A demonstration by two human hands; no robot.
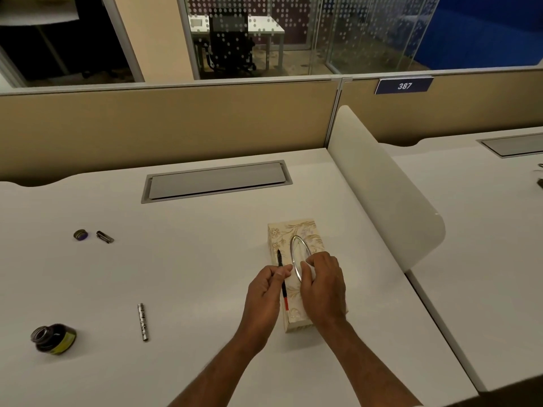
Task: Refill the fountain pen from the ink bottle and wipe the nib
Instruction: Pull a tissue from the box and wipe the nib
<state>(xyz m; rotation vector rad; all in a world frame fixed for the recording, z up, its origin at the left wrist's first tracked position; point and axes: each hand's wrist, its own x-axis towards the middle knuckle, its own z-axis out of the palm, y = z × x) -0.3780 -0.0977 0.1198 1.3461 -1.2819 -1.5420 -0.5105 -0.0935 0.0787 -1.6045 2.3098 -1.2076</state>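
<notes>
Fountain pen is pinched betw. thumb & fingers of L hand, nib end pointing away, held just over the L edge of a floral tissue box at desk centre-right. R hand is closed on a bit of white tissue at the box's oval silver-rimmed slot. Ink bottle is seen uncapped, far L near desk front edge. Silver pen barrel is laid flat betw. bottle & hands. Bottle cap & pen cap are set side by side, far L, well apart from the rest
</notes>
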